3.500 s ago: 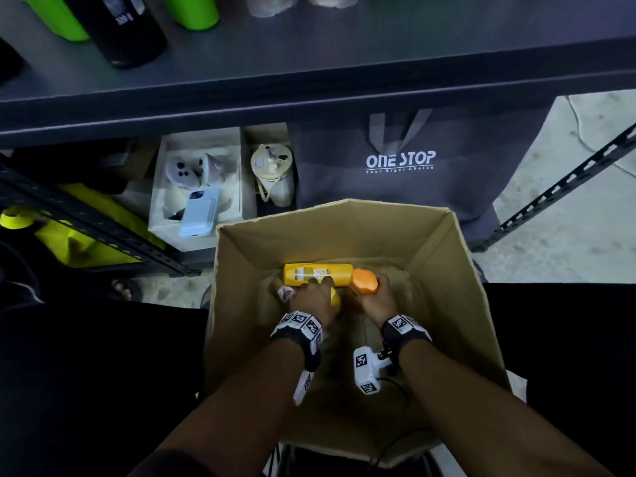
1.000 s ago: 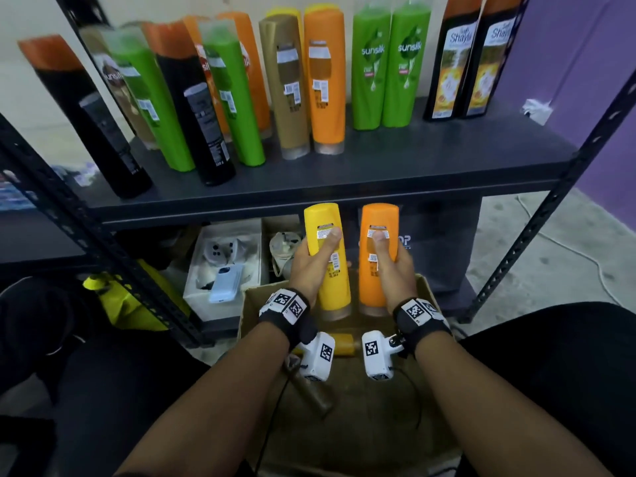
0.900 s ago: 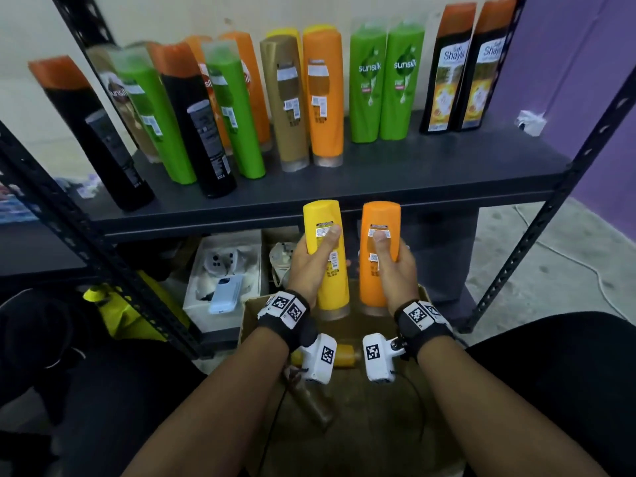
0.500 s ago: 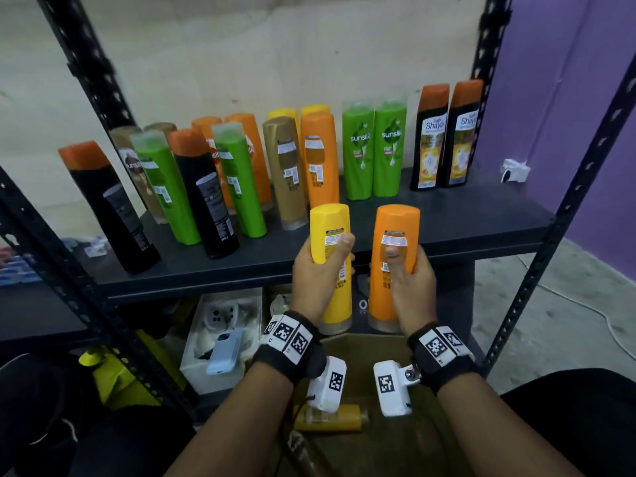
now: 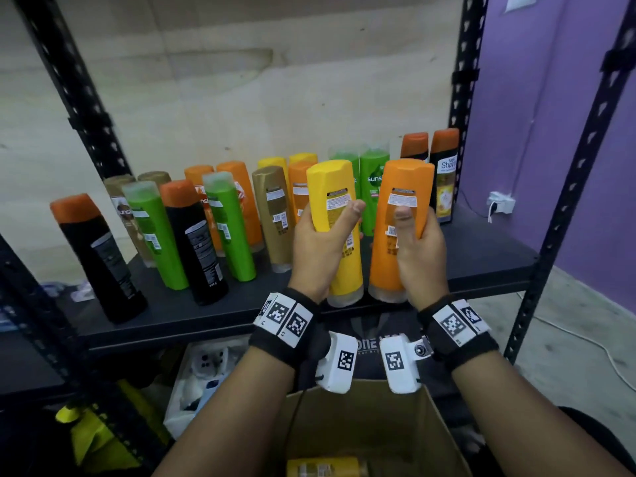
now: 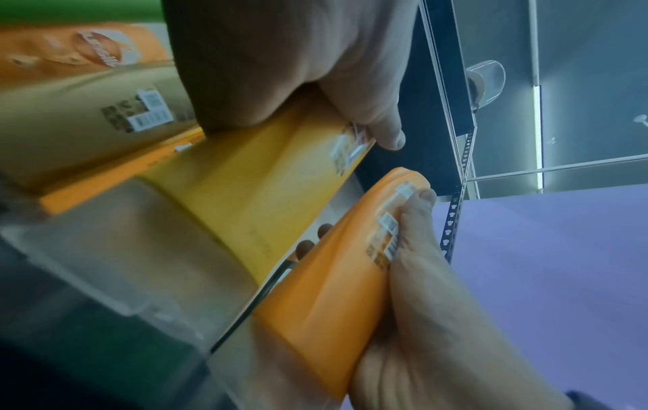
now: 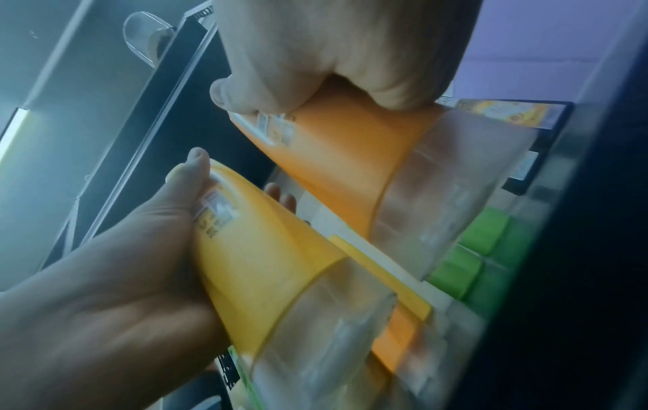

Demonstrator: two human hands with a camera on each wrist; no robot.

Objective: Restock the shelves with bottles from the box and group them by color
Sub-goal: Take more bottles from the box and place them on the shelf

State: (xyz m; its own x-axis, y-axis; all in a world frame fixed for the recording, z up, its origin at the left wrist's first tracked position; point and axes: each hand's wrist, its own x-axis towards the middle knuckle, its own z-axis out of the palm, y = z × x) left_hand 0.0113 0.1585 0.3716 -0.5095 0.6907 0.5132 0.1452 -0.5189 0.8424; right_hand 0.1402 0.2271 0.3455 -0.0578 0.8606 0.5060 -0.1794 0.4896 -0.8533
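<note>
Far to the left of your left hand [image 5: 318,251], a black plastic bottle with an orange cap [image 5: 98,258] stands at the left end of the dark metal shelf [image 5: 481,256]. Between it and that hand stand green [image 5: 156,235], black, orange [image 5: 241,201] and tan [image 5: 273,215] plastic bottles in a loose row, all upright on their caps.

Your left hand grips the tall yellow plastic bottle [image 5: 339,235], clear cap down, with the thumb laid across its white back label and the fingers wrapped behind. Just to its right, your right hand [image 5: 418,256] grips the tall orange plastic bottle [image 5: 395,232] the same way, thumb pressed below its label. The two bottles are held side by side and upright, close together, their caps at the level of the shelf's front edge.

Beyond both hands stand two green bottles [image 5: 373,187]; beyond and right of your right hand, two black bottles with orange caps [image 5: 444,173].

Below your wrists sits the open brown cardboard box [image 5: 437,438], with another yellow bottle [image 5: 325,467] lying inside.
</note>
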